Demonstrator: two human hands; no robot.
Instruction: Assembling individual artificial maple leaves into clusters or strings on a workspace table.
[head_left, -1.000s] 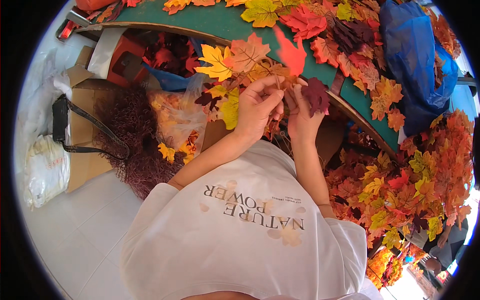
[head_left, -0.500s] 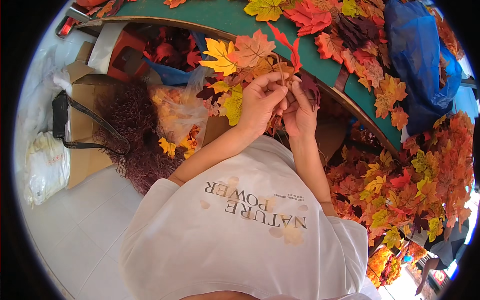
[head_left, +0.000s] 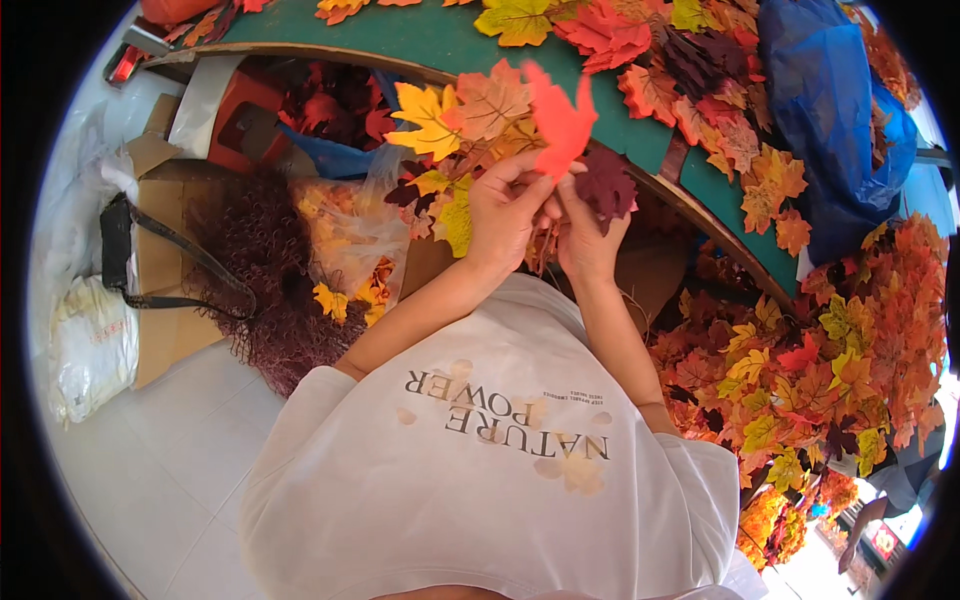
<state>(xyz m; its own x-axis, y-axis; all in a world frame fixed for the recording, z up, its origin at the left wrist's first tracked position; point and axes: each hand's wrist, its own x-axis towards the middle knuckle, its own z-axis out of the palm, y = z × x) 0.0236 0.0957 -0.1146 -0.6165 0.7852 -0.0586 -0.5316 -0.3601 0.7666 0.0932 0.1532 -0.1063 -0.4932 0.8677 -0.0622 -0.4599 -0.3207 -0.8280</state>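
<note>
My left hand (head_left: 500,215) and my right hand (head_left: 588,240) meet in front of the table edge, fingers pinched together on an artificial maple leaf garland. A bright red leaf (head_left: 562,122), slightly blurred, stands up above the fingertips. Beside my right fingers is a dark maroon leaf (head_left: 606,184). Left of my left hand hang a yellow leaf (head_left: 427,118), an orange leaf (head_left: 490,100) and a yellow-green leaf (head_left: 455,218) of the same bunch. The stems between my fingers are mostly hidden.
A green table (head_left: 400,38) curves across the top, leaves piled on its right part beside a blue plastic bag (head_left: 830,130). Leaf garlands (head_left: 780,370) heap at the right. On the left are a cardboard box (head_left: 165,270), a brown wiry tangle (head_left: 270,290) and a red stool (head_left: 245,115).
The red leaf has turned from nearly edge-on to broadside above my fingers. The maroon leaf beside my right hand shows more fully. Both hands stay close together.
</note>
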